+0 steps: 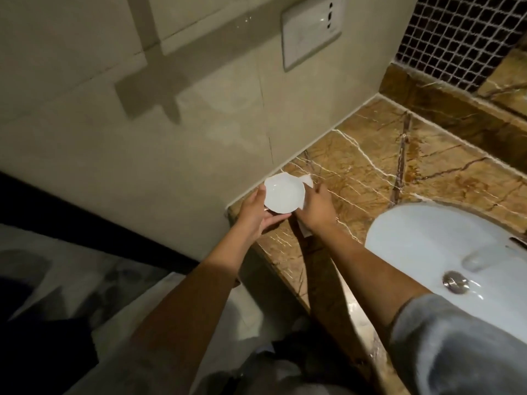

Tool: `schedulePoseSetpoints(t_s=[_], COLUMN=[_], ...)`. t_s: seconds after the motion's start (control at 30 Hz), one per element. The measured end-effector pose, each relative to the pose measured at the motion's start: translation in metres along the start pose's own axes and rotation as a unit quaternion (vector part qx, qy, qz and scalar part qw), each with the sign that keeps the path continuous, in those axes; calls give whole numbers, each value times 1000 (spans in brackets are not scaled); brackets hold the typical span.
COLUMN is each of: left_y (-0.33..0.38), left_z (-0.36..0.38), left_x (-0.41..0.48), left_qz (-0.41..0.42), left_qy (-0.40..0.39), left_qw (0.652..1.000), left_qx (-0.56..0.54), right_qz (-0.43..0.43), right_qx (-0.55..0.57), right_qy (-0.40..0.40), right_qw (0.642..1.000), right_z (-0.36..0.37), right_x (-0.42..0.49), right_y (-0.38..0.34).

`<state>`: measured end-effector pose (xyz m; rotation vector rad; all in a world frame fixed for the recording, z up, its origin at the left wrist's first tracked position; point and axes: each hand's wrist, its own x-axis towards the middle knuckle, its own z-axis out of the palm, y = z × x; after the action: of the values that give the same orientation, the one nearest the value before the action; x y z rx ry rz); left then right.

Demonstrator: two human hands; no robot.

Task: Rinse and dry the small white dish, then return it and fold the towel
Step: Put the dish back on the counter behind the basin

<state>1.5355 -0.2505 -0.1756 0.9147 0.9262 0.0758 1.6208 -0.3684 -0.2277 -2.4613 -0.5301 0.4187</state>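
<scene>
The small white dish [283, 195] is held just above the left end of the brown marble counter [399, 155], near the wall. My left hand [255, 213] grips the dish from below and on its left side. My right hand [315, 209] is closed on a white towel [307, 181] pressed against the dish's right edge. A corner of the towel shows above the hand and another bit below the wrist. Most of the towel is hidden by my hand.
A white sink basin [422, 238] with a metal drain [455, 282] is set in the counter at the right. A white wall switch plate [310, 29] hangs on the beige wall above. Mosaic tiles [462, 38] fill the far right corner. Left of the counter the floor drops away, dark.
</scene>
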Motion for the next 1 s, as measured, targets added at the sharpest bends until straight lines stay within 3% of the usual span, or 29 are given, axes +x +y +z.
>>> schedulePoseSetpoints(t_s=[0.13,0.23,0.33,0.43,0.57,0.67,0.83,1.0], left_y=[-5,-9,-18,-40,-86,-128,-198,-252], left_z=[-1,16,49,93,154,201,271,325], left_x=[7,10,6,-3,-21,-43,-80,-107], left_qz=[3,-2,-10,-23,-51,-92,-152,-129], left_qy=[-3,-25,-63,-94,-173,-223,-330,-294], left_qw=[1000,999,995,990,966,944,888,908], left_qx=[16,38,72,105,184,227,282,270], right_qz=[-7,3,64,114,162,235,305,348], right_qx=[27,120,251,371,439,465,429,413], right_qy=[-7,82,180,191,226,281,373,432], right_qw=[1000,989,949,901,854,806,764,722], right_z=[-9,-31,-58,-84,-110,-131,-167,-201], right_x=[-3,-11,-32,-60,-113,-155,-217,-244], right_y=[11,28,51,78,125,167,237,299])
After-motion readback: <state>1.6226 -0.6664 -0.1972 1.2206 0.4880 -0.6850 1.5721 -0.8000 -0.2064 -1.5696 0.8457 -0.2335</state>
